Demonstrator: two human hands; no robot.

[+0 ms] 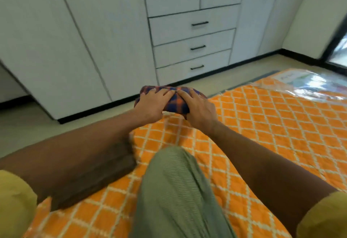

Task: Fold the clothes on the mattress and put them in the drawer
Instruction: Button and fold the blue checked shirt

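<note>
All three drawers [195, 35] in the white wardrobe are closed. Both hands, left hand [150, 107] and right hand [200, 109], grip the folded plaid garment [175, 101] at the orange mattress's [272, 125] edge, above a green-trousered knee [174, 181].

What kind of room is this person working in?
Most likely a bedroom: a mattress with an orange patterned cover lies on the floor, facing a white built-in wardrobe with three closed drawers. Both hands hold a folded checked garment.
</note>
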